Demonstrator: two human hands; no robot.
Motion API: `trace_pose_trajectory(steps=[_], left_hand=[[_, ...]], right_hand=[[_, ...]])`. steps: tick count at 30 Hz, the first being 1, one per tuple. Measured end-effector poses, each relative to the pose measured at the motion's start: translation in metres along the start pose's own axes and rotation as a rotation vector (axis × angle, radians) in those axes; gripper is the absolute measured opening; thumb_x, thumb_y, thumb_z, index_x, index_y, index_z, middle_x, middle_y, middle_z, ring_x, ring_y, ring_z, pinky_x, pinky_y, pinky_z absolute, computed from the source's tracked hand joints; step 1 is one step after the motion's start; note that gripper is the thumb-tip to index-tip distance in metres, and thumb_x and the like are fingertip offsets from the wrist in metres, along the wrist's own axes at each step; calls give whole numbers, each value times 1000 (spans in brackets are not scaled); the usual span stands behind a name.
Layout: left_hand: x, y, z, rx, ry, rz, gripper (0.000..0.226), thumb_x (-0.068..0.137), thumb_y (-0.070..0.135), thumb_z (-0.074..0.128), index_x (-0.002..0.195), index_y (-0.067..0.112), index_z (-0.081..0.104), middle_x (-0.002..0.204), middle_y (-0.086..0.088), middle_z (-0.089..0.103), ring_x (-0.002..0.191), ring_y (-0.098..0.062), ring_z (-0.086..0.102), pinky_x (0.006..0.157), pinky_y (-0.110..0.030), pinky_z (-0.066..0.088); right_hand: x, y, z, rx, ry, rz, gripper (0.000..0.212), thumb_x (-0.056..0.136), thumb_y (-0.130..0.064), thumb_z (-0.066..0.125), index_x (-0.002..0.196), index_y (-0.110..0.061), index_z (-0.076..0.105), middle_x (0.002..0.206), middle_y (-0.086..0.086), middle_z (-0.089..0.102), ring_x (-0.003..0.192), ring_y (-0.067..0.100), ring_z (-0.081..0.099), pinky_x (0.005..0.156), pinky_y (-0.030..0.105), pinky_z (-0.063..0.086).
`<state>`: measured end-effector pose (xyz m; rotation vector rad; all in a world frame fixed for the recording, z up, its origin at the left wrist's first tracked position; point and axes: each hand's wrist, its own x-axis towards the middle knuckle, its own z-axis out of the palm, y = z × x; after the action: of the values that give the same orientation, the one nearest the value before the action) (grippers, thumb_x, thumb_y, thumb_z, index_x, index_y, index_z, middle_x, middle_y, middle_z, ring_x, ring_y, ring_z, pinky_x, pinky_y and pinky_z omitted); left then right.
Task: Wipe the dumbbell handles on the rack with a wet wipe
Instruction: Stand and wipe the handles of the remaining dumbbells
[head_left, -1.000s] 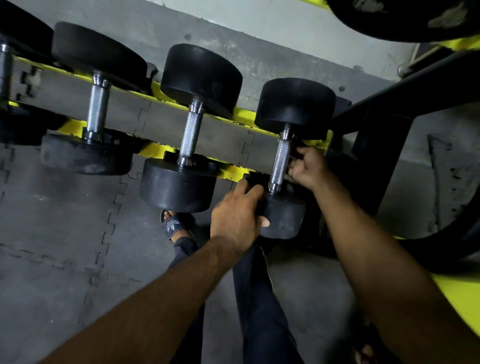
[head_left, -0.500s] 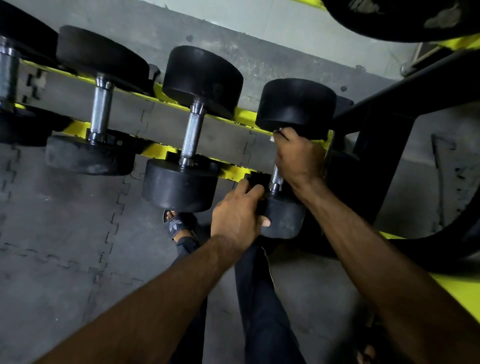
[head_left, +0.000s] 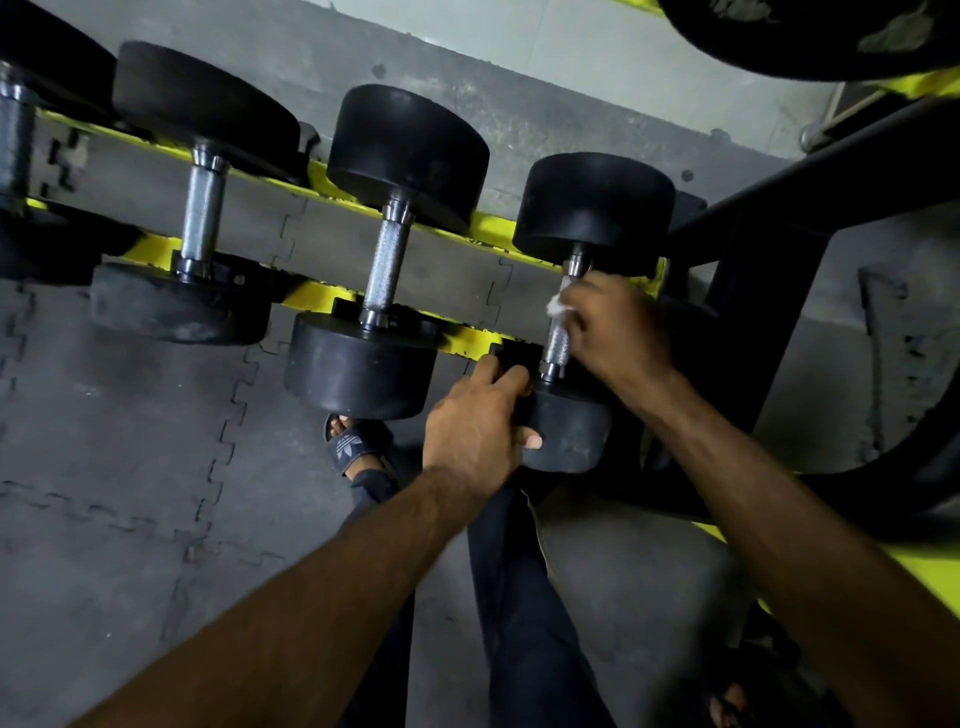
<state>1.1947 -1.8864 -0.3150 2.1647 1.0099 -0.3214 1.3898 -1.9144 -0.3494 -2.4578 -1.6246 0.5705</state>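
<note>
Yellow rack (head_left: 317, 296) rails carry a row of black-headed weights. At the right end, the right hand (head_left: 618, 332) is curled round the steel handle (head_left: 558, 345) of the dumbbell (head_left: 592, 208) and clamps a white wipe (head_left: 556, 305) against the handle's far part. The left hand (head_left: 475, 426) grips the same dumbbell's near head, with the fingers over its top edge and the thumb on its side. A middle dumbbell (head_left: 405, 150) and a left dumbbell (head_left: 202, 119) lie alongside. A sandal (head_left: 353, 447) rests on the grey floor mats (head_left: 130, 441).

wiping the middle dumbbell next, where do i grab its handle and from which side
On the middle dumbbell, wrap the knurled handle mid-length from above: black heads block both ends, and the bar lies bare between the yellow rails.
</note>
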Motion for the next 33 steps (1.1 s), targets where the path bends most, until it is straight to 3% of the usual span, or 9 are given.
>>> trace_pose_trajectory(steps=[2, 4, 9, 11, 14, 17, 23, 27, 33], left_hand=[[-1, 0, 0, 9, 6, 5, 46, 74, 35, 81, 105, 25, 47, 108, 1, 43, 96, -30, 57, 71, -47, 54], [-1, 0, -1, 12, 13, 8, 45, 74, 33, 80, 103, 25, 47, 107, 0, 43, 95, -31, 57, 69, -47, 54], [-1, 0, -2, 0, 3, 12, 43, 76, 36, 78, 105, 24, 49, 108, 1, 43, 97, -29, 57, 72, -48, 54], [-1, 1, -2, -1, 1, 6, 43, 76, 36, 79, 106, 24, 50, 109, 1, 44, 97, -29, 57, 74, -48, 54], [-1, 1, -3, 1, -3, 2, 44, 76, 37, 80, 106, 25, 49, 110, 1, 44, 97, -30, 57, 75, -48, 53], [-1, 2, -3, 12, -3, 3, 43, 77, 34, 78, 107, 25, 49, 111, 0, 44, 97, -30, 57, 76, -48, 54], [0, 1, -3, 6, -2, 7, 44, 77, 36, 79, 108, 25, 49, 110, 0, 45, 97, -29, 58, 75, -48, 54], [0, 1, -3, 17, -3, 5, 45, 77, 39, 79, 109, 24, 51, 110, 0, 46, 96, -29, 58, 75, -47, 54], [0, 0, -2, 13, 4, 3, 44, 76, 37, 78, 109, 25, 51, 109, 0, 46, 97, -30, 58, 74, -45, 53]], right_hand=[[-19, 9, 10, 327, 160, 321, 12, 85, -15, 65, 97, -19, 68, 90, 1, 69, 79, 19, 62, 67, 28, 48], [-29, 9, 24, 638, 143, 611, 16, 84, -14, 68, 96, -24, 66, 82, -3, 70, 71, 11, 64, 66, 26, 51], [11, 21, 36, 1314, 154, 968, 22, 91, -1, 59, 84, -21, 66, 64, -11, 67, 62, 8, 60, 49, 19, 37], [25, 28, 38, 1475, 56, 1039, 28, 91, 2, 49, 89, -21, 64, 71, -11, 70, 65, 8, 59, 50, 21, 34], [14, 35, 37, 1359, -259, 905, 25, 93, -6, 47, 99, -20, 66, 96, -2, 74, 78, 11, 62, 53, 23, 34], [-8, 43, 31, 1117, -488, 836, 17, 95, -7, 54, 91, -19, 64, 74, -8, 67, 63, 5, 60, 52, 20, 33], [14, 37, 32, 1446, -45, 998, 20, 94, -4, 56, 90, -22, 64, 62, -14, 68, 60, 1, 61, 52, 18, 39], [-10, 25, 23, 1221, 4, 911, 14, 84, -4, 72, 82, -17, 67, 62, -5, 68, 53, 4, 58, 48, 18, 39], [-25, 9, 19, 472, -1, 99, 11, 85, -29, 74, 92, -21, 78, 88, -7, 69, 75, 15, 67, 65, 30, 54]])
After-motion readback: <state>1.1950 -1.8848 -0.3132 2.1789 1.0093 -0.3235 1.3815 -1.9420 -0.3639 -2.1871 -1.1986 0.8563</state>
